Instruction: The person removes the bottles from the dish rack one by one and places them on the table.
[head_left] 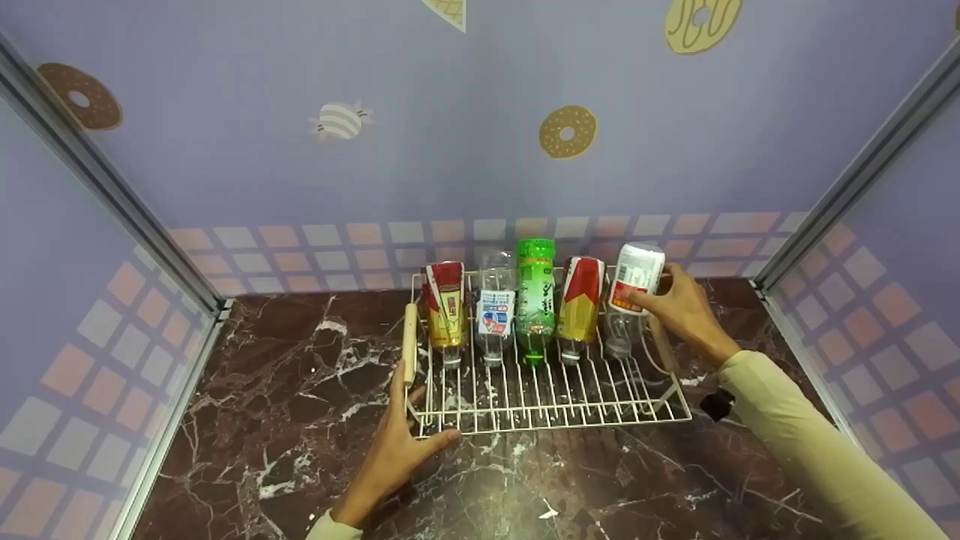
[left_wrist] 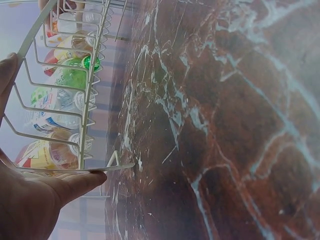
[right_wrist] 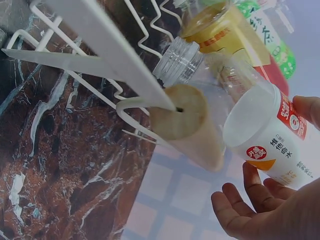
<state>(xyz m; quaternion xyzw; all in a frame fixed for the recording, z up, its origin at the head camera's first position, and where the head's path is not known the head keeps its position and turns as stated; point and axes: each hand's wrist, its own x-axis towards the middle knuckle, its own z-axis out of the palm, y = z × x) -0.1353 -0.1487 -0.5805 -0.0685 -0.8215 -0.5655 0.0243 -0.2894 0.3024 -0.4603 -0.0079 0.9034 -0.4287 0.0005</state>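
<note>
A white wire rack with wooden handles stands on the marble-patterned surface. My left hand grips its near left corner, thumb along the front wire and fingers at the side by the left handle. At the rack's right end, my right hand holds a clear plastic bottle with a white and red label between thumb and fingers. That bottle is neck-down, its open mouth close to the wires beside the right handle.
Several other bottles lean neck-down in a row: a red-and-gold one, a clear one with a white-blue label, a green one and another red-and-gold one. A purple patterned wall stands close behind; side panels flank the surface.
</note>
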